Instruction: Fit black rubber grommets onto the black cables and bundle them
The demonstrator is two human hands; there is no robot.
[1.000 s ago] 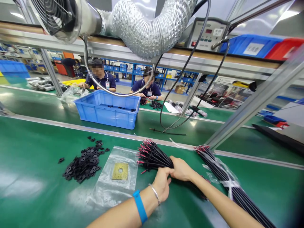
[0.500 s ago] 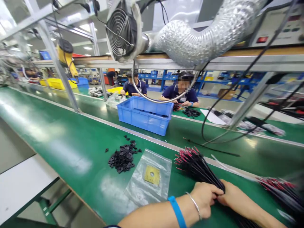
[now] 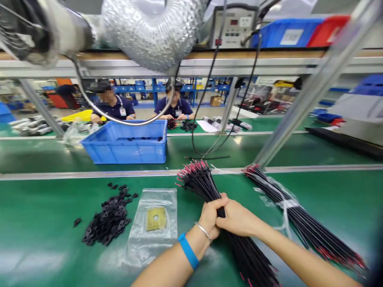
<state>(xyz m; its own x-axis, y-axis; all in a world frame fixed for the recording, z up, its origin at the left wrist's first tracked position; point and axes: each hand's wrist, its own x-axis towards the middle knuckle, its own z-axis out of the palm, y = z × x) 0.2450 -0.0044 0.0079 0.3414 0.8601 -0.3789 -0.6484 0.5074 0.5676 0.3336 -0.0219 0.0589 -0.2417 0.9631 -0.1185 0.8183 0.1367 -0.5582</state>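
A thick bundle of black wires [image 3: 203,183] with red tips slants across the green bench in front of me. My left hand [image 3: 212,217], with a bracelet and a blue band on its wrist and forearm, is wrapped round the middle of the bundle. Touching it from the other side, my right hand [image 3: 236,217] also grips the wires. To the left lies a clear plastic bag [image 3: 164,243] with a yellow square piece [image 3: 156,218] that has a hole in it. Farther left is a pile of small black parts [image 3: 107,219].
Another wire bundle [image 3: 311,217], tied with white plastic, lies to the right. A blue bin [image 3: 128,153] stands beyond the metal strip. Black cables [image 3: 206,99] and a silver duct [image 3: 149,36] hang overhead. Two people [image 3: 173,105] sit across the bench.
The camera view has swung to the right, so the bin and fan now sit farther left and the second wire bundle shows fully. Both hands still hold the wires.
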